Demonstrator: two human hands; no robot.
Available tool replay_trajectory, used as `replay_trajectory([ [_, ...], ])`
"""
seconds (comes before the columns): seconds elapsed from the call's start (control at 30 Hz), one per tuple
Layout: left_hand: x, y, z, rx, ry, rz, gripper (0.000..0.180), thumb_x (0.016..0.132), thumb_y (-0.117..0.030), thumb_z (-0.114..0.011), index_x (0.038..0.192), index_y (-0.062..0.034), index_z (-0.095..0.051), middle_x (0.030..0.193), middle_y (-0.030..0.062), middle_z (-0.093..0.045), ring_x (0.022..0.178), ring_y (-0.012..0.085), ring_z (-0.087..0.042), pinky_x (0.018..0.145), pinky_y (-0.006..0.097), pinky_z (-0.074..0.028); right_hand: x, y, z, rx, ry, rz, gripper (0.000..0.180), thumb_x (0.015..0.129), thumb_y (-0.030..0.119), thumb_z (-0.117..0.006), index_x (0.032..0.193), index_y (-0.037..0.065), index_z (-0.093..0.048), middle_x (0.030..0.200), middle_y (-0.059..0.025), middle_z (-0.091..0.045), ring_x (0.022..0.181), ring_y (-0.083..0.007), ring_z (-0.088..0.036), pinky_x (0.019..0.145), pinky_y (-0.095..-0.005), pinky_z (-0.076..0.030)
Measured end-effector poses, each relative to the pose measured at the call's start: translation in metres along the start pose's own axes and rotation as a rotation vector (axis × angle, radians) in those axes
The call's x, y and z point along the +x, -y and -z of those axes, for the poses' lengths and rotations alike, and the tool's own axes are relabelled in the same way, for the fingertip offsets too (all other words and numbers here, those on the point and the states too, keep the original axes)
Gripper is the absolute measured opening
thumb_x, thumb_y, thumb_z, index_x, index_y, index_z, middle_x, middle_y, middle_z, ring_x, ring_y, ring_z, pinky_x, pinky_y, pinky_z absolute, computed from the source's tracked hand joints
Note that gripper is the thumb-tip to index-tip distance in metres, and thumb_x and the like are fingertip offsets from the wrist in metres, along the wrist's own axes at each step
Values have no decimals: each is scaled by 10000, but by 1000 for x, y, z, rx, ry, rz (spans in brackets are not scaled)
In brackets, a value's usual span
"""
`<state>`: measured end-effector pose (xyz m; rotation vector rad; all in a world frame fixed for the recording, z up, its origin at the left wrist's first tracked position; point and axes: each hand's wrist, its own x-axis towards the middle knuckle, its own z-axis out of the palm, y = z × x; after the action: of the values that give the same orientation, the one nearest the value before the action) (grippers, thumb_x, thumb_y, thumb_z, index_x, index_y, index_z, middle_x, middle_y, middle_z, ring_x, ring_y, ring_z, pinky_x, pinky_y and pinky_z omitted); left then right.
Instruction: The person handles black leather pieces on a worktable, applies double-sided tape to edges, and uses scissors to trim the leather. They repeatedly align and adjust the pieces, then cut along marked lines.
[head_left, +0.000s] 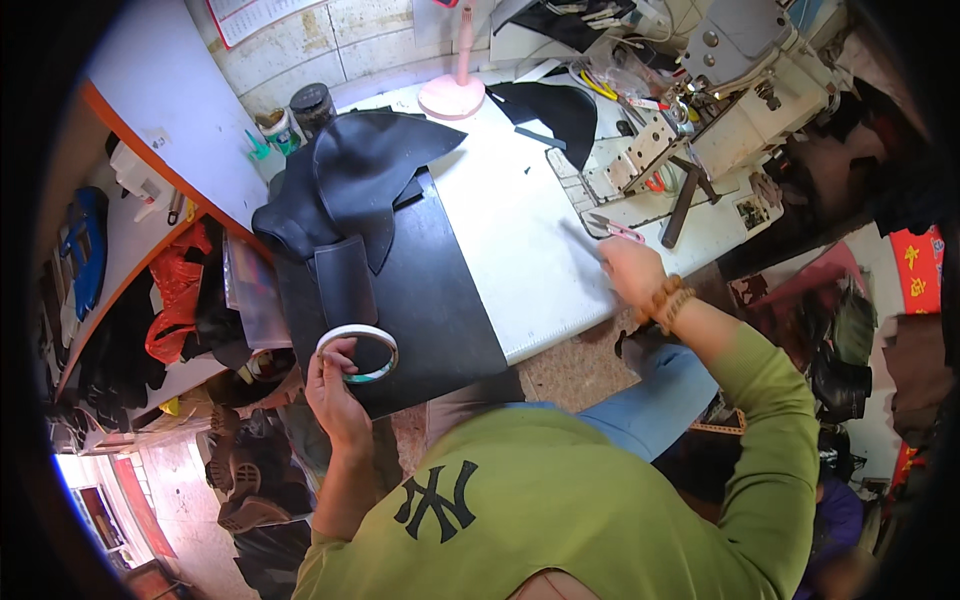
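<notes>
My left hand [335, 385] grips a white roll of tape [358, 352] over the near edge of a black mat [440, 300]. On the mat lie dark leather pieces [350, 175] and a small black rectangular piece [345, 280]. My right hand [628, 270] reaches out low over the white table [520, 230] near its right edge, fingers partly curled; a thin dark strip seems to run from it, but I cannot tell if it is held. A beaded bracelet [668, 298] is on that wrist. Small pink-handled snips [612, 227] lie just beyond the right hand.
A sewing machine [720, 90] stands at the far right of the table. A pink lamp base [452, 95], a dark jar [312, 105] and more black leather [555, 105] sit at the back. Shelves with bags are on the left; shoes lie on the floor below.
</notes>
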<state>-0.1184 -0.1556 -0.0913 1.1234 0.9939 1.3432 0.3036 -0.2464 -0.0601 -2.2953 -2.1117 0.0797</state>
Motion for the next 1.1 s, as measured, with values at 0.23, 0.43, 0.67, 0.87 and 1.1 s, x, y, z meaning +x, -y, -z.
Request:
replay_trajectory([
  [0.23,-15,-13,15,4,-102,3,219,997,-101,-454,846,4,-573,1004,104,-649,785,95,-504,763,237,-392,143,-1,-9,114,105,-528,224,895,66,-484,1077,-21,-580,1019,-263,-659,977,-379,-655,835,-458,-531],
  [0.43,-15,-15,18,48,-140,-5,233,1006,-127,-458,850,0,-576,997,88,-649,804,91,-511,768,239,-401,169,2,-11,-32,102,-405,289,949,120,-407,1129,-6,-593,1031,-216,-675,958,-372,-662,825,-446,-538],
  [0.67,-5,-12,-9,38,-13,-45,270,1021,-177,-447,849,-18,-581,994,84,-652,769,79,-518,690,210,-390,155,3,-14,-68,59,-412,259,942,105,-419,1121,11,-580,990,-192,-686,919,-354,-676,776,-460,-542],
  [0.87,-9,-13,-10,9,-38,-2,257,1020,-199,-459,878,-24,-582,983,81,-647,798,84,-537,707,210,-427,163,4,-15,-40,18,-370,223,908,66,-468,1071,7,-608,968,-201,-686,904,-371,-673,779,-453,-542],
  [1.1,-7,-16,-4,16,-42,-23,243,1011,-164,-454,906,4,-596,999,89,-655,828,105,-555,725,232,-427,177,26,-5,-143,116,-108,218,903,66,-455,1072,63,-591,929,-163,-691,893,-345,-677,741,-441,-544],
])
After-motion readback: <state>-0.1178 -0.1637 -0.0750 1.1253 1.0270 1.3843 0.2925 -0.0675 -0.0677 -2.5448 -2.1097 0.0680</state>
